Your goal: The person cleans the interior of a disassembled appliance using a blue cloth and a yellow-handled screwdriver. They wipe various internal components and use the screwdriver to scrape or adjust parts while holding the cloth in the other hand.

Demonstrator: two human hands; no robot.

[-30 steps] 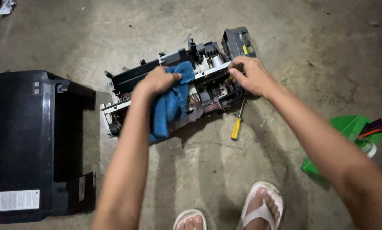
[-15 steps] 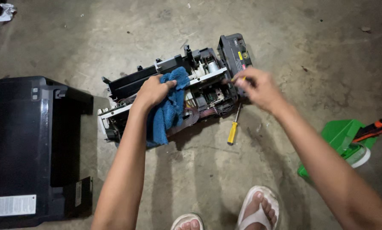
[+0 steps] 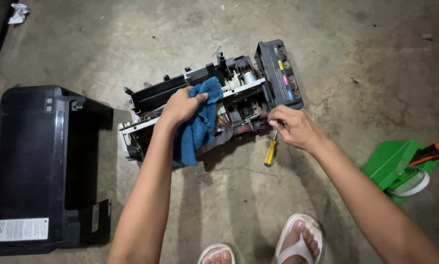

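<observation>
Setting: a bare concrete floor seen from above, with the person's two sandalled feet at the near edge.

Printer frame: a stripped printer frame, its cover off, lies on the floor in the middle of the scene, slanting from near left to far right. White rails, black plastic parts and a bundle of thin tubes show inside it.

Ink tank block: a dark ink tank block with small coloured caps stands at the far right end of the frame, touching it.

Left hand: the left hand rests on top of the frame, fingers curled shut around a blue cloth. The cloth is pressed against the frame and hangs down its near side.

Right hand: the right hand is at the near right corner of the frame, just below the ink tank block. Its fingers are pinched together at the upper end of a screwdriver; whether they truly grip it cannot be told.

Screwdriver: it has a yellow handle pointing near and lies close to the frame's near right edge.

Cover: a black printer cover sits on the floor at the left, well apart from the frame.

Right side: a green box lies at the right, with a roll of tape against it and an orange-handled tool across its far edge.
</observation>
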